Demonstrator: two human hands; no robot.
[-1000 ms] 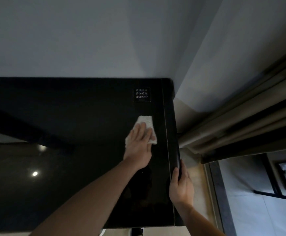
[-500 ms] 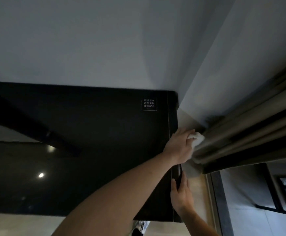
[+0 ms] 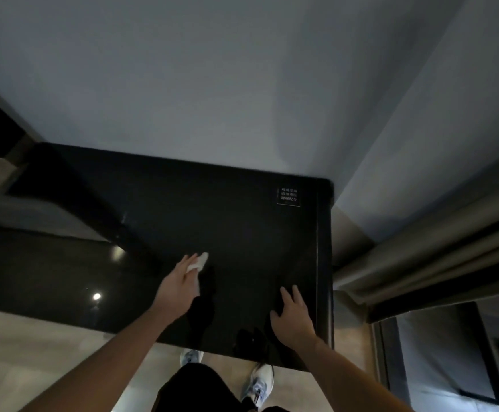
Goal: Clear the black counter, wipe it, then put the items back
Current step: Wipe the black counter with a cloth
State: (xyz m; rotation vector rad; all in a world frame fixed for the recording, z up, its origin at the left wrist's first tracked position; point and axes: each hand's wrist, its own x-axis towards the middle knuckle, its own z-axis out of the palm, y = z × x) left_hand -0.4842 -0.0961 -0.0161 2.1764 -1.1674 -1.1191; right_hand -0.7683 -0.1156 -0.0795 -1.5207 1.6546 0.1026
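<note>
the left hand reaches out over the middle of the black counter with a small white cloth bunched at its fingertips; the fingers are extended forward and close on the cloth, though the blur makes it hard to tell whether they pinch it or press it down onto the glossy top. the right hand lies flat on the counter near the right-hand edge, fingers straight and a little spread, palm down, holding nothing. the counter top carries only a small square label with pale printed characters in its far right corner, plus the reflection of a ceiling light at the left. beyond the right edge hang folds of a grey curtain, and below the near edge the person's light sneakers stand on a pale floor. compared with half a second ago, the left hand has swung back from the counter's right edge beside the curtain to the centre of the top, bringing the cloth with it, and the right hand has moved from gripping the side rim up onto the surface. the view also takes in more of the counter's left part.
</note>
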